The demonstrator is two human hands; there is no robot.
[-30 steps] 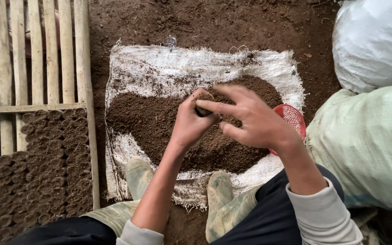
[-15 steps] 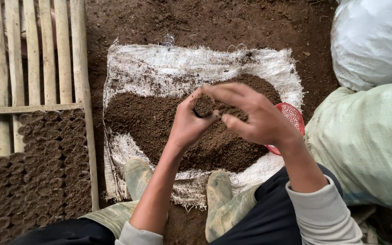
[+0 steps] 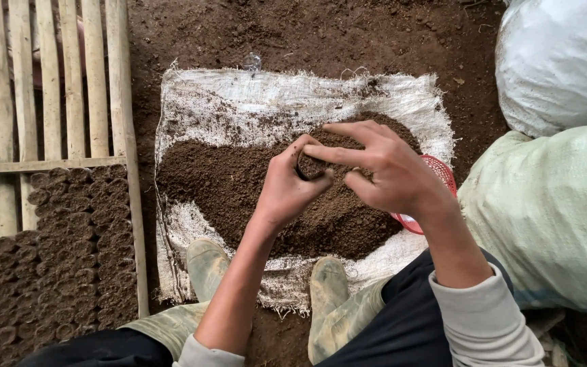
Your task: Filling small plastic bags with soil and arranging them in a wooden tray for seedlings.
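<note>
Bare earth floor [image 3: 321, 34], seen from above. At far left, a bamboo slat frame [image 3: 49, 88] holds rows of soil-filled pots [image 3: 69, 251]. A white woven sack [image 3: 239, 109] lies spread on the ground, bearing a heap of dark soil [image 3: 225, 183]. Above it, the left hand [image 3: 283, 194] grips a small soil-filled pot [image 3: 309, 166], fingers clenched round it. The right hand [image 3: 392, 170] presses fingertips onto its top. A red basket [image 3: 439, 173] peeks beside pale stuffed sacks [image 3: 552, 204].
</note>
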